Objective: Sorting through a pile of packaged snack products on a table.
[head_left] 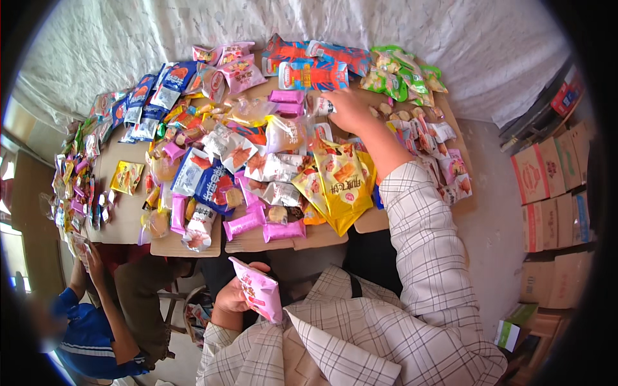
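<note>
— Snacks everywhere on that wooden bench (193,246). Where's the right hand (347,109)?

— Far side, fingers pinching a small white-and-red packet (323,105) beside a flat orange-and-blue pouch (313,75).

— And the left hand (237,294)?

— Down near the lap, fingers closed around a glossy pink-and-white snack bag (259,289).

Pink-and-white packet (259,289); yellow bags (341,186) at the desk's near edge — sleeves (425,257) checked cream, dark-lined.
</note>
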### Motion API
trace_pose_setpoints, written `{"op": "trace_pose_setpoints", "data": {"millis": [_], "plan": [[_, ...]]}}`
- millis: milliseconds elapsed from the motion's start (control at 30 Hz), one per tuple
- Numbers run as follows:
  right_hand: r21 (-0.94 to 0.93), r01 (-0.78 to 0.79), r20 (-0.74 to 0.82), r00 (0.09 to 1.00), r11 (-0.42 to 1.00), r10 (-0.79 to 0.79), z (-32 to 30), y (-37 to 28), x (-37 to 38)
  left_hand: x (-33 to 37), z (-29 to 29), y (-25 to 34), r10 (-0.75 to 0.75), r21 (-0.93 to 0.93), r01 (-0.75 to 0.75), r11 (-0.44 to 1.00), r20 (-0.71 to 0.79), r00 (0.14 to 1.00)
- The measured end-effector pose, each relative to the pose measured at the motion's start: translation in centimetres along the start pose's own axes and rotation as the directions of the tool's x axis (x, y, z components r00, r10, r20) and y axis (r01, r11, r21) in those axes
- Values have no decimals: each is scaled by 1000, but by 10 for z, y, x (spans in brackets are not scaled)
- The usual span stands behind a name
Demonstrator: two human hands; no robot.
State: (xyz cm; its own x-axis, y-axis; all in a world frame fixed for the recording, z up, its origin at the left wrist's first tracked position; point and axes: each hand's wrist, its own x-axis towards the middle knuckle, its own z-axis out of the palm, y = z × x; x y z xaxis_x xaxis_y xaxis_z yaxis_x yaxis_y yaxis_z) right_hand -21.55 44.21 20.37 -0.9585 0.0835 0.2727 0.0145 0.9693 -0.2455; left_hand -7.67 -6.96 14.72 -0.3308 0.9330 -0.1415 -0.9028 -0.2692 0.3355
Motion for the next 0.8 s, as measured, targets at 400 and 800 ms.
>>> {"op": "trace_pose_setpoints", "data": {"millis": [400,800], "plan": [[118,-223,261,947,968,187,-49,-40,-114,3,1,-2,-13,9,13,1000,-10,1000],[301,-228,6,972,926,237,-27,-49,-155,4,1,-7,77,170,-59,984,-101,992]]}}
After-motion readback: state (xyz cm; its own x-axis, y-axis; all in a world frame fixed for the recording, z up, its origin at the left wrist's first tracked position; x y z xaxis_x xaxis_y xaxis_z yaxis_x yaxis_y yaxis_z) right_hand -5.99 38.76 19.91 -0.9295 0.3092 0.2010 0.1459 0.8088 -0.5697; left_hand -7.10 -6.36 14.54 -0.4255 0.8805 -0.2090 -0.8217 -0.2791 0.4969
